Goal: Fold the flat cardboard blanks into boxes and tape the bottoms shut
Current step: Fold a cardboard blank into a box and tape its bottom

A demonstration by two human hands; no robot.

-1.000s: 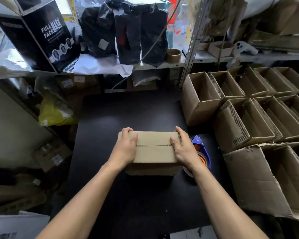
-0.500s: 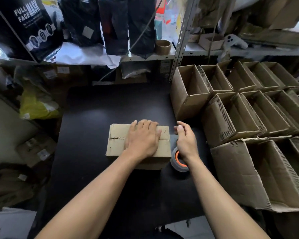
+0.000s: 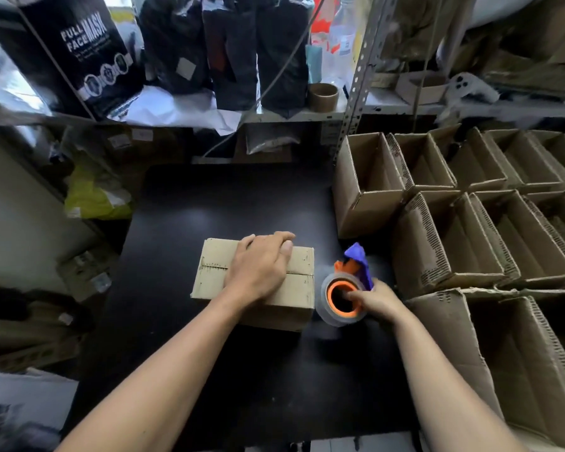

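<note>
A folded cardboard box (image 3: 216, 275) lies bottom-up on the black table (image 3: 229, 207), its two flaps meeting along a seam. My left hand (image 3: 261, 269) presses flat on those flaps near the box's right end, fingers straight. Just right of the box, my right hand (image 3: 374, 298) grips a tape dispenser (image 3: 343, 298) with an orange core, a clear roll and a purple handle, lifted on edge off the table. The thumb reaches into the orange core.
Several open folded boxes (image 3: 454, 230) are stacked in rows on the right, beside the table. A metal shelf (image 3: 353, 93) at the back holds black bags, a "Full Face Mask" carton (image 3: 79, 50) and an empty tape core (image 3: 323, 96). Clutter fills the left side.
My right hand left the box, closed round the tape dispenser and tipped it up. My left hand slid to the box's right part and pressed flat on the flaps.
</note>
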